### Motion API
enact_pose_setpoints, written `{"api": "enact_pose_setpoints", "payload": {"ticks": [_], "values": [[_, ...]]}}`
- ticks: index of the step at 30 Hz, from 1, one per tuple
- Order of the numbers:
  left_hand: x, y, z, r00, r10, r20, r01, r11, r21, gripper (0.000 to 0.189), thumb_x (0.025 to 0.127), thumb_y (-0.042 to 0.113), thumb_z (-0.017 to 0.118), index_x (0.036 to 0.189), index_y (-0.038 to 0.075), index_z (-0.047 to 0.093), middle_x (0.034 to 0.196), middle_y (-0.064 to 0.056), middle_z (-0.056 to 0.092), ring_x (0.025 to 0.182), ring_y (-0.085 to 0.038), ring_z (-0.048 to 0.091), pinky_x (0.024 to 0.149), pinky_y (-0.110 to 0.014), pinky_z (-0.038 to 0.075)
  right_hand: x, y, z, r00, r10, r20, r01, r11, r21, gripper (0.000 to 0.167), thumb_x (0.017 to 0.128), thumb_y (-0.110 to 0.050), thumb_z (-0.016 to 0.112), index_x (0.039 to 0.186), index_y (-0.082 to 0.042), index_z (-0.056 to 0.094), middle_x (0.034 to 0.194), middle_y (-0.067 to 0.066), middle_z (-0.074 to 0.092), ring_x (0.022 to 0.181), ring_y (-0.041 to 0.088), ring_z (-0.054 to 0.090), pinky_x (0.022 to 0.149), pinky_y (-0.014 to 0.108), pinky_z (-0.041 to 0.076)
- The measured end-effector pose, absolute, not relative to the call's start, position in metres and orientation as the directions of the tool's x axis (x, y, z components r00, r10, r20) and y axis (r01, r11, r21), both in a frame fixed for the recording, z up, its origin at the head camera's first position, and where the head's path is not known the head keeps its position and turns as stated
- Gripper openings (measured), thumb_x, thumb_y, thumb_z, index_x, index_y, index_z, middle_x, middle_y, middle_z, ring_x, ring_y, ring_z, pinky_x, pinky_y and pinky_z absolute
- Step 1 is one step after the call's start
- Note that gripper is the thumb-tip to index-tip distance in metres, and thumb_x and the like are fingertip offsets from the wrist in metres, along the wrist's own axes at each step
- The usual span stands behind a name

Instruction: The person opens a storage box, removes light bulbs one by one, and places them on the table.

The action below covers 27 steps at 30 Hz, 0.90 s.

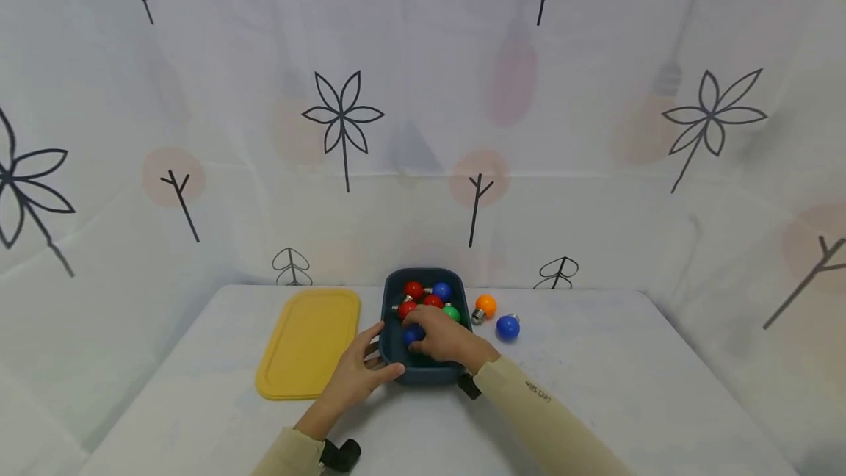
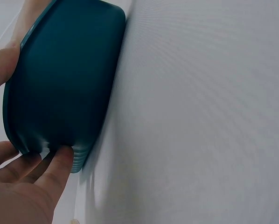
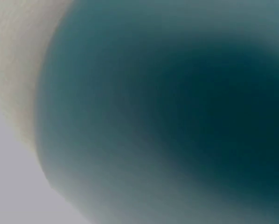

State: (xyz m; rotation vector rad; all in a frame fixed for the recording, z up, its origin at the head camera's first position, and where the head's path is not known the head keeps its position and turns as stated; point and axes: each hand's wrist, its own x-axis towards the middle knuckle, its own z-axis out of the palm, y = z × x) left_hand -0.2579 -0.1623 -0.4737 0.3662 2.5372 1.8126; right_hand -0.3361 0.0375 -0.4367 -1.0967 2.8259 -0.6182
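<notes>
A dark teal container (image 1: pixel 426 376) stands on the table in the head view, with several red, blue and green light bulbs inside. My left hand (image 1: pixel 357 372) holds its near left corner, thumb at the near end and fingers along the left side. In the left wrist view, the fingers (image 2: pixel 60 170) press against the container wall (image 2: pixel 65 79). My right hand (image 1: pixel 444 338) reaches inside and grips a blue bulb (image 1: pixel 413 334) near the container's left wall; its base is hidden. The blurred container wall (image 3: pixel 111 116) fills most of the right wrist view.
Left of the container lies a flat yellow lid (image 1: pixel 307 344). An orange bulb (image 1: pixel 485 305) and a blue bulb (image 1: pixel 507 327) lie on the white table (image 1: pixel 595 380) to its right. A patterned white curtain (image 1: pixel 410 226) hangs behind.
</notes>
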Motion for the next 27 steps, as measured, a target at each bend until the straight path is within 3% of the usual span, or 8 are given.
{"api": "enact_pose_setpoints", "payload": {"ticks": [11,16,22,27], "values": [[-0.242,-0.159,-0.452,-0.976,0.183,0.119,0.169,0.288,0.943,0.083,0.082,0.019,0.077,0.148,0.004,0.029,0.150,-0.024,0.028,0.129,-0.044,0.041,0.099,-0.049,0.043,-0.331,0.053,-0.432,-0.733,-0.656,0.181,-0.668,0.642,-0.377,0.034,0.088,-0.026,0.070,0.120,-0.015,0.063,0.126,-0.001,0.058,0.114,0.018,0.051,0.103,0.041,0.043],[-0.233,-0.157,-0.444,-0.973,0.185,0.136,0.187,0.295,0.937,0.084,0.083,0.022,0.076,0.148,0.001,0.028,0.149,-0.026,0.028,0.128,-0.045,0.042,0.098,-0.048,0.044,-0.320,0.067,-0.425,-0.753,-0.620,0.218,-0.645,0.631,-0.432,0.035,0.089,-0.024,0.070,0.121,-0.014,0.063,0.129,0.002,0.056,0.121,0.023,0.048,0.104,0.047,0.042],[-0.239,-0.157,-0.450,-0.976,0.186,0.117,0.168,0.290,0.942,0.087,0.081,0.025,0.078,0.148,0.003,0.029,0.151,-0.024,0.028,0.130,-0.044,0.040,0.099,-0.049,0.043,-0.309,0.087,-0.419,-0.779,-0.578,0.245,-0.612,0.614,-0.498,0.035,0.088,-0.023,0.070,0.122,-0.017,0.061,0.130,-0.001,0.052,0.120,0.021,0.048,0.100,0.043,0.046],[-0.254,-0.159,-0.469,-0.976,0.180,0.125,0.176,0.298,0.938,0.086,0.082,0.022,0.078,0.150,0.005,0.027,0.152,-0.021,0.027,0.130,-0.041,0.041,0.099,-0.047,0.044,-0.303,0.106,-0.419,-0.750,-0.554,0.360,-0.656,0.554,-0.513,0.036,0.087,-0.018,0.071,0.122,-0.015,0.061,0.126,-0.001,0.055,0.114,0.020,0.052,0.095,0.042,0.050]]}}
